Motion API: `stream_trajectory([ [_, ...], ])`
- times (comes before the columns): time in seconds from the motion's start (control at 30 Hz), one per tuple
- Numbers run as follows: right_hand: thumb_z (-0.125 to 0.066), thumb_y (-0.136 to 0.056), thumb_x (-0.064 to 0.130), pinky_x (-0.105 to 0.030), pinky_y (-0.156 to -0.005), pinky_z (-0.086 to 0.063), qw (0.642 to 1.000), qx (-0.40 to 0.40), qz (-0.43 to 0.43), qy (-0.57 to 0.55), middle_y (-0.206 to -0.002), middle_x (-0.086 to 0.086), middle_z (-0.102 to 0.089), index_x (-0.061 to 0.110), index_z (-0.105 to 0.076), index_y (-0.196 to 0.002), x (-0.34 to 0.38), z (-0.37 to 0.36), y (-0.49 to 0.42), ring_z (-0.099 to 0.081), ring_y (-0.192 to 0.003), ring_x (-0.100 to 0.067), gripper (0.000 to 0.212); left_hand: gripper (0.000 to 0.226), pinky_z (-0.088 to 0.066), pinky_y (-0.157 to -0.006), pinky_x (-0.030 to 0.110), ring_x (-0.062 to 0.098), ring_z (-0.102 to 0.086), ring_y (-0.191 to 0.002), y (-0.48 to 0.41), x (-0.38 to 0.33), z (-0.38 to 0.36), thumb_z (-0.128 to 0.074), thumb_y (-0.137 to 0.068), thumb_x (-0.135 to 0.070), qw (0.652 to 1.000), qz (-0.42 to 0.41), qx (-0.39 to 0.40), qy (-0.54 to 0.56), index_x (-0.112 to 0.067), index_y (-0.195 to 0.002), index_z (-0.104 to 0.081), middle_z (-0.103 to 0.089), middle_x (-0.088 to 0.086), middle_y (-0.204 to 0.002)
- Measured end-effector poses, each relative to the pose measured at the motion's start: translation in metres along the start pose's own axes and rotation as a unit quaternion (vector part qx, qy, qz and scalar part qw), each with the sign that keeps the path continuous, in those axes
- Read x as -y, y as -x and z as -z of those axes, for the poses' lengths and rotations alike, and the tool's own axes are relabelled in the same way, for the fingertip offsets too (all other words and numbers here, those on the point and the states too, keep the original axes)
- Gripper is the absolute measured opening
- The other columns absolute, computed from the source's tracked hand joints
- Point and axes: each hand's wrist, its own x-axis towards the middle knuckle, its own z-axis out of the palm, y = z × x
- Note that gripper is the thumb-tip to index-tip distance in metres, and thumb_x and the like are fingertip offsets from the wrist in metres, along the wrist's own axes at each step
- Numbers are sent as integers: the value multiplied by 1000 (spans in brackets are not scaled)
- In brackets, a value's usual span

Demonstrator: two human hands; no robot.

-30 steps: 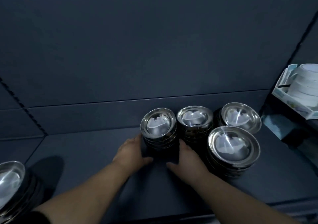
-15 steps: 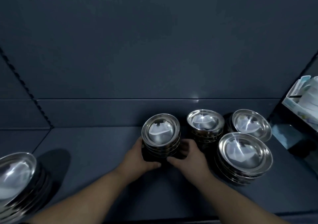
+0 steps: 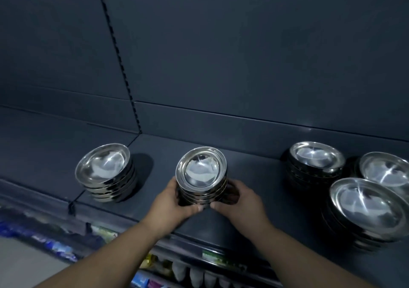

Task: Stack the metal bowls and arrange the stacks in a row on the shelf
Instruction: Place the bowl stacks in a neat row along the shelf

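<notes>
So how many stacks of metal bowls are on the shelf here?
5. One shiny steel stack far left, one in the middle gripped by both hands, and three clustered right: rear, far right, front. More may sit off-frame.

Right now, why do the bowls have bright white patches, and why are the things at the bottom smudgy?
Head view: the held stack and left stack mirror overhead light as glare; the packages below the shelf show motion blur; the wide lens bends the edges.

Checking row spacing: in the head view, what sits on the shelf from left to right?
Leftmost stack of shiny metal bowls → stack of metal bowls held between both hands → rear stack of metal bowls → large front stack of metal bowls.
</notes>
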Motion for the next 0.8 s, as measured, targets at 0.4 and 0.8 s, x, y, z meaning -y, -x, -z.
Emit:
stream_trajectory([
  [0.4,-88,-60,22,-31,-92,-55,999,-26,-13,17,-99,11,-72,31,-61,-112,20,-41,33,-68,-94,-1,60,86,-48,-97,24,1,-62,-107,19,6,50,-89,-60,-26,997,-8,48,-63,-26,-133,-43,-68,-12,-113],
  [0.8,-88,-63,29,-10,-93,-35,995,-51,17,84,-114,25,-55,35,-43,-136,52,-45,43,-50,-114,5,87,94,-34,-68,-7,-13,-51,-96,18,-11,68,-90,-58,-23,990,-82,31,-109,-40,-133,-37,-53,-33,-103],
])
